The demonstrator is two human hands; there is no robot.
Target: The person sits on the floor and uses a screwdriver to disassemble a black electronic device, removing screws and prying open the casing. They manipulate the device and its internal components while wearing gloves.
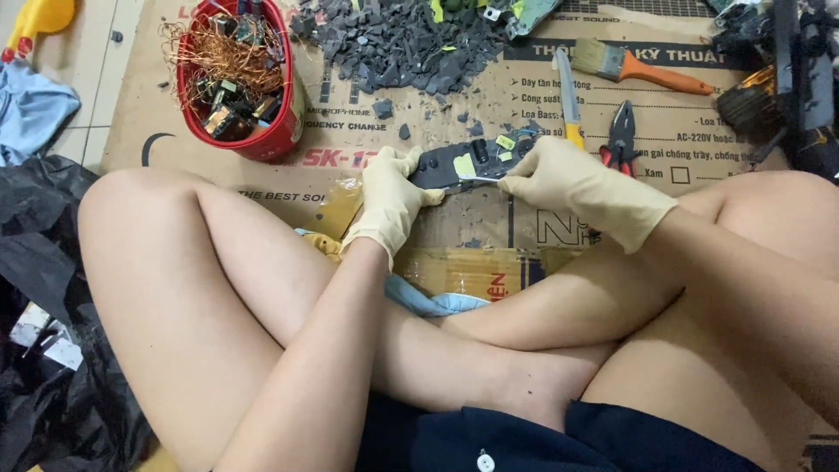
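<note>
I sit cross-legged on flattened cardboard (489, 105). My left hand (389, 197), in a cream glove, grips the near end of a dark, flat electronic part (459, 164) with yellow tape patches. My right hand (572, 183), also gloved, pinches the other end of the same part. The part is held just above the cardboard, in front of my knees. A thin pale blade or strip shows between my hands, but I cannot tell which hand holds it.
A red bucket (284, 131) with copper wire and small components stands at the far left. A heap of grey fragments (393, 44) lies behind the part. A knife (568, 92), red-handled pliers (622, 131) and an orange-handled brush (638, 65) lie at the right. Black plastic (39, 262) lies at the left.
</note>
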